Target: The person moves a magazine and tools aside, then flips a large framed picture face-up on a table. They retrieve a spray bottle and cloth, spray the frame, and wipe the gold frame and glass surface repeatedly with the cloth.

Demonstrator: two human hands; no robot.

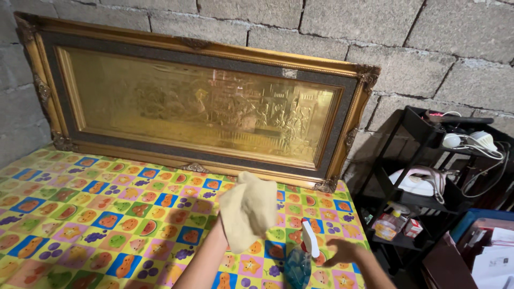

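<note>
Covering the table across the lower left of the frame is a bright cloth printed with fruit squares. Behind it, filling the top of the frame, rises a wall of bare grey blocks. One large gold-framed relief picture leans on that wall, its lower edge on the table. At right stands one black shelf cart crowded with small items and white cables. At lower centre, the left hand is mostly hidden under one beige cloth, which its fingers grip and hold raised above the table. Just right of it stands one blue spray bottle with a white trigger head. The right hand, fingers spread open, is just beside the bottle, not clasping it.
</note>
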